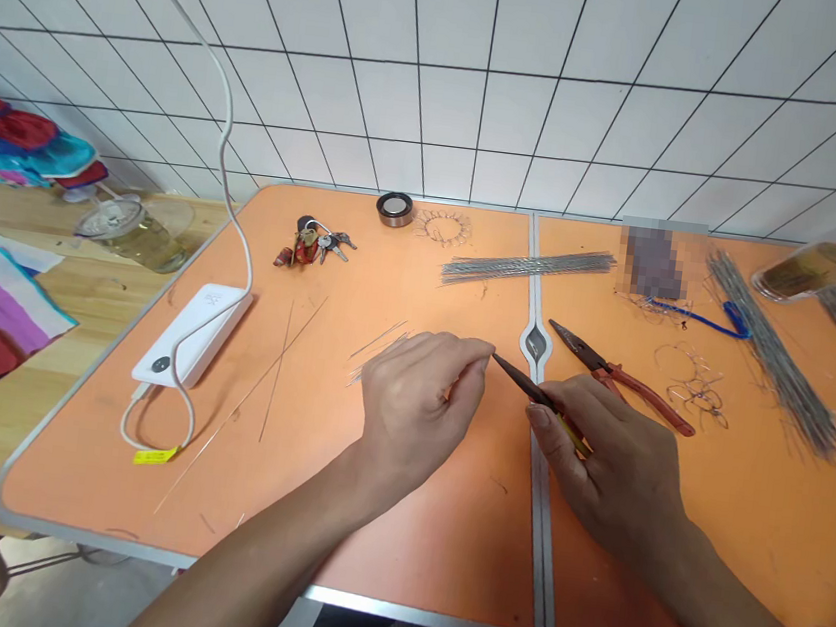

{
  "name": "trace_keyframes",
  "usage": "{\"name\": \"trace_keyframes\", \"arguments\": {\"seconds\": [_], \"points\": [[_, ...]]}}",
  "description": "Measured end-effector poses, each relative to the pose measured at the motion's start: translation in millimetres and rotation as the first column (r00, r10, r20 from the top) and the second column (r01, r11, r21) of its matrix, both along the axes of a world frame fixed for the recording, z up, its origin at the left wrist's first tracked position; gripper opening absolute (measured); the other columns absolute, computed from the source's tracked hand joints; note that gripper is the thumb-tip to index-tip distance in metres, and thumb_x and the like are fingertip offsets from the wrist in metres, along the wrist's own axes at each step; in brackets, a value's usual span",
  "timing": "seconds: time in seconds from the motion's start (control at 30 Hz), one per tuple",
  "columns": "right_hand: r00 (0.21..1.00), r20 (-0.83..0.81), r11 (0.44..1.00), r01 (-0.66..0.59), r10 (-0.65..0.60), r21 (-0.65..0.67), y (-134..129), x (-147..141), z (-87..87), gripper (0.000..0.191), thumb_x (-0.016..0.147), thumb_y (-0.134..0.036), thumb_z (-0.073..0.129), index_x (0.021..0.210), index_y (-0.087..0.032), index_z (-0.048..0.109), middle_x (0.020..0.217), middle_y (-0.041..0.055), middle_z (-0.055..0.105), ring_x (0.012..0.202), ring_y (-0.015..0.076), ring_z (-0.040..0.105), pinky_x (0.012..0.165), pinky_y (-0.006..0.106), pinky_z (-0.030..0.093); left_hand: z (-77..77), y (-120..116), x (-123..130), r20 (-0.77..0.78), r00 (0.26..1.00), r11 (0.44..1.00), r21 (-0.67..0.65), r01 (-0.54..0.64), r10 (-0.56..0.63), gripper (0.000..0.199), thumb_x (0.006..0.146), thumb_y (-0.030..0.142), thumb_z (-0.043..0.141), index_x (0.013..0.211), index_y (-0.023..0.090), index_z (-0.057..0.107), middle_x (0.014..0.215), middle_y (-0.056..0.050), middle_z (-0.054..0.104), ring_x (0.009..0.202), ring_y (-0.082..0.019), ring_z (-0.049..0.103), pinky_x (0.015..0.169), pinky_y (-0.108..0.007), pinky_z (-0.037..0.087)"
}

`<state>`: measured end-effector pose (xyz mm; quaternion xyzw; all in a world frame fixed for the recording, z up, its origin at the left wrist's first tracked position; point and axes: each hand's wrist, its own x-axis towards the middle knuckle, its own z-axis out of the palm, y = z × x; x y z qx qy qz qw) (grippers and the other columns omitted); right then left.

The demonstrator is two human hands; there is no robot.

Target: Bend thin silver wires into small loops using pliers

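Observation:
My right hand [604, 466] is shut on needle-nose pliers [534, 389] with dark jaws and yellow grips. Their tips reach the fingertips of my left hand [418, 414]. That hand pinches short thin metal wires [377, 352], which stick out to its left; the pinched ends are hidden by the fingers. Red-handled long-nose pliers [626, 378] lie just beyond my right hand. Further back lie a bundle of straight wires [529, 267] and bent wire shapes [696, 388].
The orange folding table [437, 547] has a metal centre seam. On it lie keys [312, 243], a tape roll [395, 208], a white charger [193, 335] with cable, loose wires [276, 368], and another wire bundle [776, 354]. A glass jar [823, 261] stands at the back right.

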<state>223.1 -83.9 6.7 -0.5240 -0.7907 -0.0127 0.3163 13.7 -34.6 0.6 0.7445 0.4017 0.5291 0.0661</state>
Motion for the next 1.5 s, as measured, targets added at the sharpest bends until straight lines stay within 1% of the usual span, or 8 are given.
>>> {"name": "trace_keyframes", "arguments": {"seconds": [0.23, 0.53, 0.7, 0.87, 1.03, 1.23, 1.5], "points": [[1.0, -0.012, 1.0, -0.003, 0.003, -0.022, -0.4, -0.6, -0.2, 0.025, 0.115, -0.034, 0.056, 0.104, -0.021, 0.073, 0.082, -0.0012, 0.073, 0.07, 0.0152, 0.072, 0.06, 0.033, 0.039, 0.4, -0.5, -0.2, -0.017, 1.0, 1.0, -0.006, -0.01, 0.01, 0.02, 0.093, 0.0, 0.068, 0.09, 0.017, 0.077, 0.067, 0.004, 0.066, 0.06, -0.01, 0.057, 0.059, -0.028, 0.044], [0.999, -0.032, 0.999, -0.014, 0.012, -0.038, -1.2, -1.4, -1.2, 0.023, 0.115, -0.033, 0.056, 0.104, -0.021, 0.072, 0.083, -0.0002, 0.074, 0.073, 0.016, 0.073, 0.061, 0.033, 0.04, -3.1, 0.8, 0.2, -0.052, 0.997, 0.998, 0.048, -0.046, 0.049, 0.021, 0.093, 0.0, 0.066, 0.09, 0.018, 0.076, 0.067, 0.004, 0.068, 0.06, -0.011, 0.06, 0.06, -0.028, 0.046], [0.999, -0.033, 0.999, -0.018, 0.016, -0.044, -1.7, -1.7, -0.1, 0.025, 0.115, -0.033, 0.055, 0.102, -0.021, 0.071, 0.081, -0.0004, 0.073, 0.069, 0.0154, 0.072, 0.06, 0.033, 0.039, -4.1, 0.9, 1.1, -0.053, 0.997, 0.997, 0.061, -0.051, 0.054, 0.02, 0.093, 0.001, 0.066, 0.089, 0.018, 0.075, 0.066, 0.004, 0.067, 0.059, -0.011, 0.059, 0.06, -0.029, 0.045], [0.999, -0.031, 0.999, -0.012, 0.01, -0.051, -3.9, -2.5, 2.0, 0.023, 0.113, -0.029, 0.056, 0.097, -0.022, 0.07, 0.077, -0.0018, 0.072, 0.067, 0.0145, 0.071, 0.058, 0.032, 0.039, -4.1, -0.6, 1.6, -0.062, 0.997, 0.997, 0.055, -0.05, 0.054, 0.021, 0.093, 0.002, 0.065, 0.087, 0.02, 0.074, 0.065, 0.004, 0.067, 0.058, -0.011, 0.058, 0.06, -0.029, 0.043], [1.0, -0.031, 1.0, -0.006, 0.005, -0.026, -5.7, -3.1, 4.1, 0.022, 0.111, -0.025, 0.058, 0.093, -0.022, 0.07, 0.073, -0.003, 0.07, 0.062, 0.0131, 0.068, 0.056, 0.032, 0.038, -5.0, -2.1, 1.7, -0.081, 0.995, 0.997, 0.056, -0.047, 0.052, 0.022, 0.095, 0.003, 0.063, 0.088, 0.021, 0.074, 0.063, 0.005, 0.064, 0.057, -0.011, 0.055, 0.059, -0.028, 0.042], [1.0, -0.009, 1.0, -0.008, 0.007, -0.015, -6.5, -1.8, 5.6, 0.026, 0.11, -0.026, 0.058, 0.088, -0.02, 0.071, 0.069, -0.0025, 0.068, 0.059, 0.0129, 0.067, 0.056, 0.033, 0.037, -5.1, -3.5, 3.1, -0.062, 0.997, 0.997, 0.064, -0.05, 0.054, 0.021, 0.094, 0.002, 0.064, 0.087, 0.02, 0.073, 0.062, 0.005, 0.061, 0.057, -0.011, 0.052, 0.059, -0.028, 0.041], [1.0, 0.027, 1.0, -0.014, 0.014, 0.02, -5.9, -0.2, 6.2, 0.03, 0.111, -0.027, 0.057, 0.087, -0.019, 0.074, 0.067, -0.0024, 0.066, 0.055, 0.0122, 0.064, 0.053, 0.033, 0.035, -4.9, -3.1, 2.5, -0.088, 0.995, 0.996, 0.069, -0.049, 0.055, 0.021, 0.093, 0.002, 0.064, 0.086, 0.02, 0.072, 0.062, 0.005, 0.06, 0.056, -0.011, 0.052, 0.059, -0.029, 0.04]]}}
